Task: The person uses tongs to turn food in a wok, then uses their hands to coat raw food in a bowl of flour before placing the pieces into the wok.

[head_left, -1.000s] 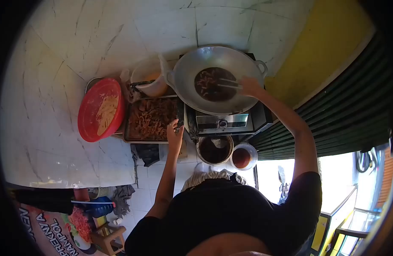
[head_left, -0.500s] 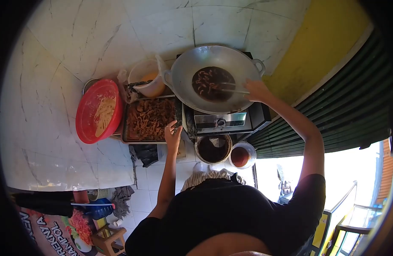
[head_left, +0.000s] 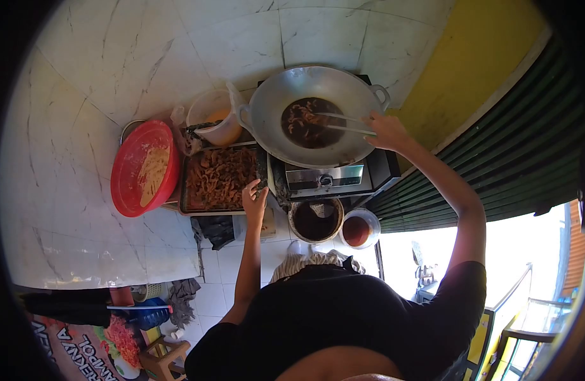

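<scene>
My right hand (head_left: 387,132) grips a pair of metal tongs (head_left: 346,122) at the wok's right side. The tongs' two arms stand apart and reach into dark liquid, where several pale curled pieces (head_left: 302,114) float. This liquid lies in the bottom of a wide metal wok (head_left: 267,136), which rests on a stove (head_left: 327,176). My left hand (head_left: 254,198) hovers at the right edge of a rectangular tray (head_left: 210,212), fingers bent and apart, holding nothing that I can see. Browned strips of food (head_left: 217,178) fill the tray.
A tilted red basin (head_left: 122,174) with pale floury matter stands left of the tray. Behind the tray is a white bucket (head_left: 226,130). Below the stove stand a dark-filled pot (head_left: 314,222) and a white pail (head_left: 360,230) of reddish liquid. A green corrugated shutter (head_left: 495,152) borders the right.
The tongs' arms have spread wider apart, and my right hand has shifted slightly. My left hand stays by the tray edge. The whole view has shifted a little.
</scene>
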Demonstrator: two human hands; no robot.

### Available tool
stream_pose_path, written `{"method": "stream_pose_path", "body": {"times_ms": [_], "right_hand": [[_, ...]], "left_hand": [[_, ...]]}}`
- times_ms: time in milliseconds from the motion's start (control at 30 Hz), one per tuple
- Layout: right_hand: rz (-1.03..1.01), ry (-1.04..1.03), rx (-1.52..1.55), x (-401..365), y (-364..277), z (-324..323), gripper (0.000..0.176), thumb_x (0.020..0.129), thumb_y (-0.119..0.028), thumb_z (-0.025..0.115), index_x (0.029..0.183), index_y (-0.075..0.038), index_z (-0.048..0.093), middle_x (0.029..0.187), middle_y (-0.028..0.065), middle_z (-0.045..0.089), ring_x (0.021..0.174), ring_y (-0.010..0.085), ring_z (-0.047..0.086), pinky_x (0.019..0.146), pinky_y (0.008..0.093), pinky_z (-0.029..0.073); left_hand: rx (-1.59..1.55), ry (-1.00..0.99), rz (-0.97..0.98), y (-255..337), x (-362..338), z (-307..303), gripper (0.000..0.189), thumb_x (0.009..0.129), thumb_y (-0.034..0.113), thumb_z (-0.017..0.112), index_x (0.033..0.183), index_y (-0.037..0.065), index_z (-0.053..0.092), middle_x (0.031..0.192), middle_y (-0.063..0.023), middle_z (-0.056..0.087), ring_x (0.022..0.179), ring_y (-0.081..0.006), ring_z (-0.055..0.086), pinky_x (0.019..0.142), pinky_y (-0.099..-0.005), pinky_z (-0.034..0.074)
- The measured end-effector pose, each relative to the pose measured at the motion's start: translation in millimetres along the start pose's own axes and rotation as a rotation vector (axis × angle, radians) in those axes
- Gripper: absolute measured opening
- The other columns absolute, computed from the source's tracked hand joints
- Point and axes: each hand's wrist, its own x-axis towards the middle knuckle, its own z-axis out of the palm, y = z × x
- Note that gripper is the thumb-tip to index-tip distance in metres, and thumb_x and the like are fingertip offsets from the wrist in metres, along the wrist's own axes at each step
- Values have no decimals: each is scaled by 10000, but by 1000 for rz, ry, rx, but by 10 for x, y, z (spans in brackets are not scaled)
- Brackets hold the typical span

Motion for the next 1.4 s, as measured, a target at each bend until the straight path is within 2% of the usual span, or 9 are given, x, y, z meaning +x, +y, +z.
{"method": "stream_pose_path", "body": {"times_ms": [400, 567, 800, 1033, 1067, 1133, 1167, 1233, 1400], "right_hand": [[-34, -60, 11, -74, -64, -149, 477, 649, -273, 615, 1063, -73, 488, 920, 123, 481, 700, 282, 562, 607, 364, 459], [-22, 68, 17, 101, -83, -385, 460, 654, -267, 616, 1068, -106, 495, 915, 95, 487, 706, 275, 559, 595, 360, 458], [-247, 170, 41, 828, -726, -790, 452, 657, -278, 612, 1066, -118, 505, 901, 93, 490, 673, 272, 559, 588, 358, 456], [-619, -2, 25, 1738, -1871, -591, 411, 618, -235, 593, 996, -78, 547, 915, 121, 513, 691, 272, 567, 589, 366, 457], [-668, -17, 59, 1824, -2029, -505, 378, 604, -228, 595, 944, -64, 570, 881, 124, 530, 686, 275, 569, 578, 370, 458], [-807, 9, -1, 2097, -2286, -142, 281, 579, -213, 599, 802, -41, 602, 749, 126, 554, 664, 278, 572, 546, 383, 456], [-815, 20, -2, 2187, -2402, 2, 281, 579, -213, 599, 802, -41, 602, 749, 126, 554, 664, 278, 572, 546, 383, 456], [-873, 8, -77, 2312, -2601, 156, 223, 558, -206, 604, 696, -30, 604, 657, 123, 555, 629, 281, 570, 520, 391, 451], [-853, -83, -33, 2469, -2662, 374, 222, 549, -210, 607, 676, -27, 605, 679, 138, 564, 612, 293, 566, 521, 388, 448]], "left_hand": [[23, -9, -44, 34, 10, 0, 485, 736, 341, 607, 1103, 62, 458, 1153, -130, 397, 1052, -330, 405, 852, -420, 349], [32, 191, -15, 63, -245, -17, 465, 751, 334, 587, 1108, 68, 455, 1107, -104, 413, 964, -236, 447, 756, -344, 366], [259, 192, -69, -1169, -1102, -438, 381, 754, 239, 583, 1051, 26, 477, 991, -128, 510, 848, -234, 522, 744, -332, 410], [714, 65, -698, -2577, -2920, -950, 343, 719, 315, 550, 930, 46, 573, 835, -169, 579, 815, -344, 541, 699, -406, 437], [903, -234, -825, -3687, -3325, -893, 410, 722, 352, 481, 845, -27, 576, 906, -218, 559, 881, -348, 522, 797, -380, 405], [823, -192, -940, -3223, -3800, -925, 428, 740, 362, 400, 810, -16, 589, 875, -210, 570, 877, -330, 529, 795, -368, 407], [586, -92, -1249, -2537, -3604, -1008, 419, 743, 340, 355, 813, 1, 593, 868, -198, 576, 870, -309, 536, 804, -361, 401], [742, -228, -995, -3407, -3996, -902, 366, 718, 320, 403, 800, 24, 602, 866, -193, 577, 841, -300, 547, 771, -356, 419], [601, 30, -1090, -3486, -4160, -732, 309, 682, 293, 451, 695, 23, 600, 725, -161, 594, 738, -311, 568, 673, -349, 427]]}}
